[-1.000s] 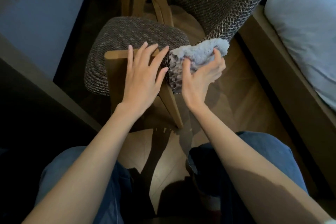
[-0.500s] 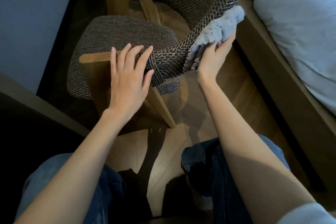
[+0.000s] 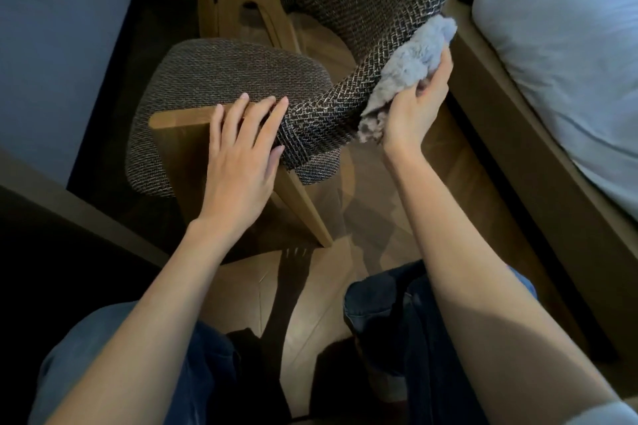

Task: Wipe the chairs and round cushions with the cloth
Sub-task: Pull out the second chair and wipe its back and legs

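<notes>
right hand (image 3: 417, 107) grips cloth (image 3: 411, 62) on chair backrest (image 3: 362, 10) | left hand (image 3: 241, 152) flat on frame (image 3: 179, 134)

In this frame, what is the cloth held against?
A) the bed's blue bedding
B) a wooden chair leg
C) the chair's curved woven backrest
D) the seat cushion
C: the right hand grips the cloth against the edge of the curved woven backrest, apart from the seat cushion; the left hand rests flat at the backrest's near end.
</notes>
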The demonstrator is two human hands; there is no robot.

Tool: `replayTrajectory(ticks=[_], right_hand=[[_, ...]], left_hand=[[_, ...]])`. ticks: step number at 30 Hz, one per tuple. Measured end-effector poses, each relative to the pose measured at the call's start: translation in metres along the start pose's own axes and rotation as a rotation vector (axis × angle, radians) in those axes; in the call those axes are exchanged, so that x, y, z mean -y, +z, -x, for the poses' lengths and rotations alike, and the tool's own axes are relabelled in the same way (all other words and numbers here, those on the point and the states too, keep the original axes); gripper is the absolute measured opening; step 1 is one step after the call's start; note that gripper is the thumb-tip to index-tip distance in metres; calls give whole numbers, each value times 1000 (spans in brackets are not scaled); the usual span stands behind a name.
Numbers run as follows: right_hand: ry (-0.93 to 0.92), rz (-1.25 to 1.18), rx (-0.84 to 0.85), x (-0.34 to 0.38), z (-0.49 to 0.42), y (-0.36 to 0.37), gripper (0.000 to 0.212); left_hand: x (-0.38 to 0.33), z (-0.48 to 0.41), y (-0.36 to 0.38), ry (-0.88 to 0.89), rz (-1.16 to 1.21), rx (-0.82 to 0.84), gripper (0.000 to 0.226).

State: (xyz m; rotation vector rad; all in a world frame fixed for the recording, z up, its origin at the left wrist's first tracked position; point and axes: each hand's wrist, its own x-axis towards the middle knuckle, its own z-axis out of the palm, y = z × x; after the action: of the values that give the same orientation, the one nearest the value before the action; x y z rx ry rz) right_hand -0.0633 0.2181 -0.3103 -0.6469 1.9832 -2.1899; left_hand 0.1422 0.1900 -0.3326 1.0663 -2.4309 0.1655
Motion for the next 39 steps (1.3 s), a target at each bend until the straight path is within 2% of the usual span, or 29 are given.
replayTrajectory(ticks=[5, 8, 10, 12, 15, 18, 21, 26, 30, 32, 33, 37, 39], right_hand=[[76, 77, 77, -25, 7, 4, 55], [288, 129, 195, -47, 18, 2, 52], [363, 124, 230, -54, 24, 1, 52], [319, 123, 153, -47, 28, 0, 54], [95, 87, 11, -19, 34, -2, 53], [-52, 29, -4, 2, 48, 2, 50], [7, -1, 5, 5, 59, 12, 46], [-11, 94, -8, -18, 79, 19, 46], [229, 157, 120, -48, 101, 14, 42], [305, 142, 126, -48, 103, 12, 40], [285, 135, 109, -44, 103, 12, 38], [1, 93, 4, -20, 103, 15, 37], [-22, 74, 3, -15, 102, 19, 38]], left_hand=[[-1, 0, 0, 0, 11, 0, 54], [-2, 0, 0, -5, 14, -2, 54], [-1, 0, -1, 7, 16, 4, 55], [2, 1, -2, 24, 24, 11, 55], [6, 4, -4, 47, 33, 21, 56], [9, 8, -8, 63, 33, 36, 59], [12, 12, -11, 57, 44, 41, 58], [12, 15, -12, 59, 28, 44, 58], [12, 15, -10, 44, 5, 50, 59], [12, 15, -10, 44, 9, 48, 59], [12, 16, -11, 43, 13, 47, 59], [21, 19, -17, 12, 32, 36, 62], [27, 21, -20, -14, 56, 33, 63]])
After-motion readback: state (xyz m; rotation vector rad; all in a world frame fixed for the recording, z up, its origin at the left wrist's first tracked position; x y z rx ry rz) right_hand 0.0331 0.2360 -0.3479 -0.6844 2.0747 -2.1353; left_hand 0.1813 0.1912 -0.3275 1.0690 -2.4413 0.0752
